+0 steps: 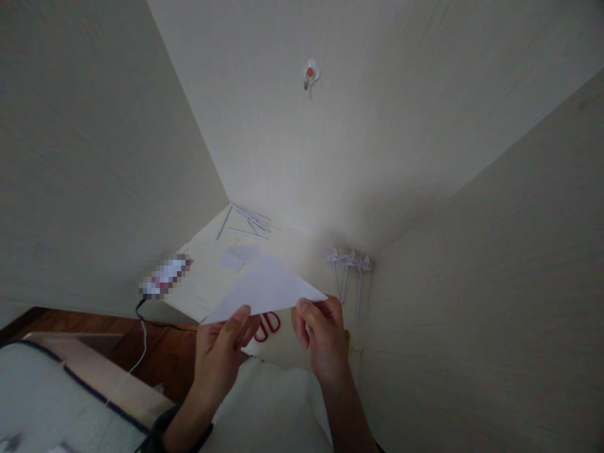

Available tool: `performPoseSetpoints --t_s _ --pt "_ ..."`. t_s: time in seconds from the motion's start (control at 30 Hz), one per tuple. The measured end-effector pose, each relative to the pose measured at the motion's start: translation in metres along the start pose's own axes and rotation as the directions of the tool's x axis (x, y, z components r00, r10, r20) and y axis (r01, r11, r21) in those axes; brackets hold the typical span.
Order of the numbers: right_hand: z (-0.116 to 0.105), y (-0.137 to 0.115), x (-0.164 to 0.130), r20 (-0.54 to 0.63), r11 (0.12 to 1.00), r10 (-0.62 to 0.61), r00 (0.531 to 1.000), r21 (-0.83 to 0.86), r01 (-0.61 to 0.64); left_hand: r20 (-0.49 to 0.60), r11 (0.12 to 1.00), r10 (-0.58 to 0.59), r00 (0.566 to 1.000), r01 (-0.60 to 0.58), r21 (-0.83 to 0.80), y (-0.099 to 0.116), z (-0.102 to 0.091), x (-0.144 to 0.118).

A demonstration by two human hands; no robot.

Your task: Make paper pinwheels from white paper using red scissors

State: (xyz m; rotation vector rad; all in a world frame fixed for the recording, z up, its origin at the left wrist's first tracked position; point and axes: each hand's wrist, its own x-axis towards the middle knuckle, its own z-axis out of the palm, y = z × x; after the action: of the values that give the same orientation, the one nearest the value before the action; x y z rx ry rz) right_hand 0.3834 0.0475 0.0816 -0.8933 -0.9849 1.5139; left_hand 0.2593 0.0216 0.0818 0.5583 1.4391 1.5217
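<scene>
A: Which step is being worked?

B: Judging by the triangular outline, a fold. The person is holding a white paper sheet (264, 286) raised above the desk (198, 290), toward its near edge.

A: State of the hands?

B: Standing apart from each other, both clamped on paper. The left hand (223, 349) is pinching the sheet's near-left corner, thumb uppermost; the right hand (323, 333) is gripping the right tip between thumb and fingers.

A: Surroundings?

B: Thin white sticks (252, 219) are lying at the desk's far-left corner. A smaller paper piece (240, 254) is resting just beyond the sheet. Red-handled scissors (267, 322) are showing below it, toward the near edge. Paper-topped sticks (349, 259) are standing or leaning by the right edge; cannot tell which.

A: What is the next move calling for?

B: Probably matched edges and a firm crease. Alignment: unclear.
</scene>
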Motion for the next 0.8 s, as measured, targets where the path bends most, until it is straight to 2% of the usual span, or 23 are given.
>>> performPoseSetpoints --t_s 0.1,0.27,0.37,0.47,0.53,0.63,0.8 --pt "-0.008 -0.003 0.002 -0.03 0.998 -0.04 0.999 0.037 0.041 -0.017 0.999 0.005 1.0 -0.006 -0.032 0.002 -0.001 0.0" --pt "-0.022 -0.011 0.008 -0.101 0.98 -0.152 0.983 0.111 0.163 -0.133 0.988 0.078 0.988 -0.094 -0.119 0.017 -0.003 0.011" --pt "-0.017 -0.008 0.008 -0.016 0.984 -0.144 0.989 0.104 0.145 -0.153 0.984 0.09 0.984 -0.112 -0.14 0.022 -0.003 0.013" --pt "-0.005 -0.002 0.005 0.197 0.998 -0.065 0.978 0.036 0.059 -0.095 0.989 0.069 0.993 -0.08 -0.124 0.018 -0.001 0.007" --pt "0.003 0.001 0.001 0.313 0.999 -0.004 0.95 -0.043 0.018 0.004 0.995 0.048 0.999 -0.048 -0.088 0.014 0.001 0.001" --pt "0.008 0.002 -0.003 0.317 0.996 0.043 0.948 -0.086 -0.016 0.087 0.999 0.021 0.996 -0.017 -0.048 0.012 0.002 -0.004" --pt "0.009 0.004 -0.007 0.296 0.998 0.034 0.955 -0.052 -0.019 0.133 1.0 0.001 0.991 -0.001 -0.003 0.006 -0.005 -0.006"
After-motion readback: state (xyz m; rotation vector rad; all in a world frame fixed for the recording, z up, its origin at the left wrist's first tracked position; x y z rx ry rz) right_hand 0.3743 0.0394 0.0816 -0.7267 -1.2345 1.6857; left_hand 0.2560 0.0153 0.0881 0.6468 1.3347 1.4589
